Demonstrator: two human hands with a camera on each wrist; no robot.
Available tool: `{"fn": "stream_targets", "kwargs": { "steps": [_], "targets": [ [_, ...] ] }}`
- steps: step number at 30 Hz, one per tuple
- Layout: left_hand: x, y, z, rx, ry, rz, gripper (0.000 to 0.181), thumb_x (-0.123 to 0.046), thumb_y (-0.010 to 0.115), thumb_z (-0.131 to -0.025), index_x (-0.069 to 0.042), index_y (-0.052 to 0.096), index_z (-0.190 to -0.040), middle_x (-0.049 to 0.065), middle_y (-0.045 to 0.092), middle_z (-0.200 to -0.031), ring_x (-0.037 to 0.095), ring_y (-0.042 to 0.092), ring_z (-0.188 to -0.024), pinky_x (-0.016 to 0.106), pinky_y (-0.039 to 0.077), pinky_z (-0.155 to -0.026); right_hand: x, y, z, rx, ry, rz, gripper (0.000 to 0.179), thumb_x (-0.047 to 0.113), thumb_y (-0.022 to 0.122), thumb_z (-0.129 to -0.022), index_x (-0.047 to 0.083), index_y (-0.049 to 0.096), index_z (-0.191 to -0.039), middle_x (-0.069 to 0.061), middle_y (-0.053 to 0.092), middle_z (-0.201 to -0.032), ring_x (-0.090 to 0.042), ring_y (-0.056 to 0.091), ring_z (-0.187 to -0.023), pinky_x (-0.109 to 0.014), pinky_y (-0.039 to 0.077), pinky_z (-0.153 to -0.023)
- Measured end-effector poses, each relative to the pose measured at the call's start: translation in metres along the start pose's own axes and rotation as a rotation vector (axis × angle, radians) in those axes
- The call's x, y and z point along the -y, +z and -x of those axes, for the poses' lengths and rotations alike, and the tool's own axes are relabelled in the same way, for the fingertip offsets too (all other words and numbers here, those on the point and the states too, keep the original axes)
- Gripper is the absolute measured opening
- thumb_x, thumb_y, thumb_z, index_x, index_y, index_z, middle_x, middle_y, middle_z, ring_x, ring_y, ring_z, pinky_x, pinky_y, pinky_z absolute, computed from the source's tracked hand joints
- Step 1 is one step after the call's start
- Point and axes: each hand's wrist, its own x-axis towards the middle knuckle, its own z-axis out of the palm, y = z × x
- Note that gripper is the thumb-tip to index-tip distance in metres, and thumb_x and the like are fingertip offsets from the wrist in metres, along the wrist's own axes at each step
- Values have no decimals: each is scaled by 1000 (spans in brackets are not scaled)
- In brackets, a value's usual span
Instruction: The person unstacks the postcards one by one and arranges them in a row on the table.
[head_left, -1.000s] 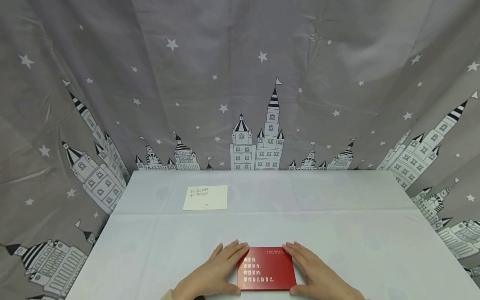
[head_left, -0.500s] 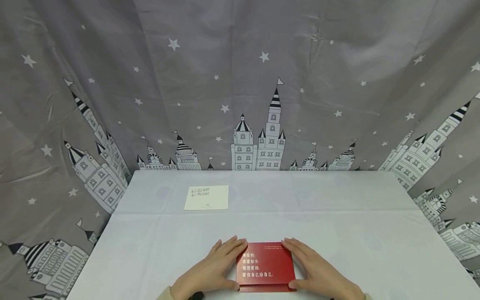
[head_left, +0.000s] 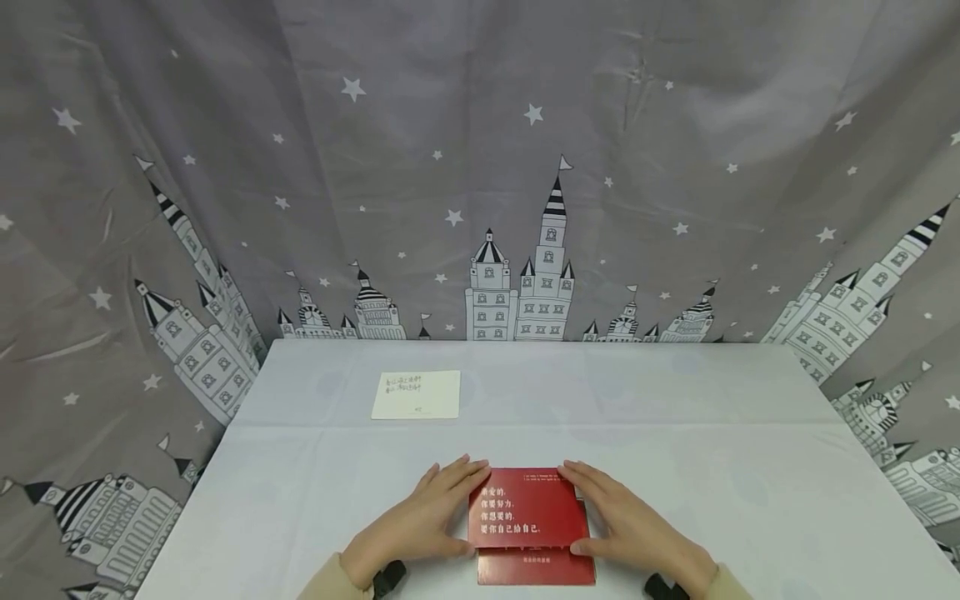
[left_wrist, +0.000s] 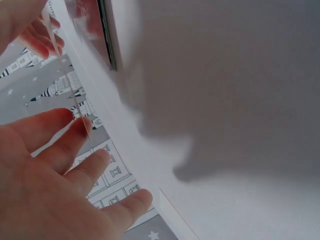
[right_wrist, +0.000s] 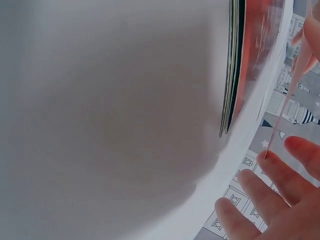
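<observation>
A red card [head_left: 525,508] with white printed characters is held up by its two sides, above the other cards. My left hand [head_left: 420,521] grips its left side, fingers at the top left corner and thumb at the bottom left. On the opposite side my right hand [head_left: 633,529] holds it likewise, thumb near the bottom right corner. Below, a stack of red cards [head_left: 536,568] lies on the table, partly covered by the lifted card. The right wrist view shows the layered edges of this stack [right_wrist: 235,70], with the held card [right_wrist: 286,107] seen nearly edge-on, apart from it.
A cream card [head_left: 415,396] with handwritten-looking lines lies toward the back left of the white-covered table [head_left: 675,442]. Behind the table hangs a grey curtain [head_left: 375,167] printed with castles and stars. A dark band [head_left: 390,575] sits on the left wrist.
Both hands have lifted the top red card off the stack and moved it up and away from the body, uncovering the front of the red card beneath. The cream card stays put.
</observation>
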Motion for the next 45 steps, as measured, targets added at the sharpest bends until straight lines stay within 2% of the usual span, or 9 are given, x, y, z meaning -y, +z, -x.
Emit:
{"fn": "stream_targets", "kwargs": {
  "steps": [10,15,23,27,39,45],
  "targets": [
    [9,-7,-10,-3,-12,18,91,-33,76,-68,-9,27,-141,5,27,-144,27,15,-134,54,10,-104,-8,-2,-15,-3,-30,6,87,47,69,-72,16,29,-142,-2,32,-142,-22,32,-126,-44,38,-95],
    [12,-9,-13,-2,-17,37,91,-31,76,-68,-9,28,-141,6,27,-144,28,15,-134,55,10,-104,-10,-4,-20,12,-19,-1,86,48,69,-72,15,29,-141,-2,31,-142,-22,31,-127,-43,36,-97],
    [17,-13,-21,-11,-13,7,92,-31,76,-67,-7,27,-141,9,26,-144,29,15,-134,56,10,-103,-15,-6,-29,6,-14,-1,87,46,70,-72,15,29,-142,-2,32,-142,-21,31,-127,-42,36,-97],
    [19,-15,-25,-10,-29,1,93,-30,77,-66,-9,27,-142,7,27,-144,28,14,-134,55,9,-104,-17,-7,-32,-1,-17,-5,87,45,71,-72,16,29,-142,-1,32,-142,-21,31,-127,-41,34,-99],
    [21,-19,-28,-9,-57,6,91,-30,75,-68,-11,26,-142,6,27,-145,27,14,-134,53,8,-105,-22,-9,-41,-13,-45,5,85,47,69,-72,14,31,-141,-3,32,-141,-23,31,-127,-43,33,-99],
    [25,-21,-32,-23,-46,4,91,-27,76,-66,-10,28,-142,6,27,-144,28,14,-134,55,8,-104,-25,-9,-48,-12,-44,5,85,45,71,-71,15,31,-141,-2,32,-142,-22,30,-128,-42,32,-100]
  ]
}}
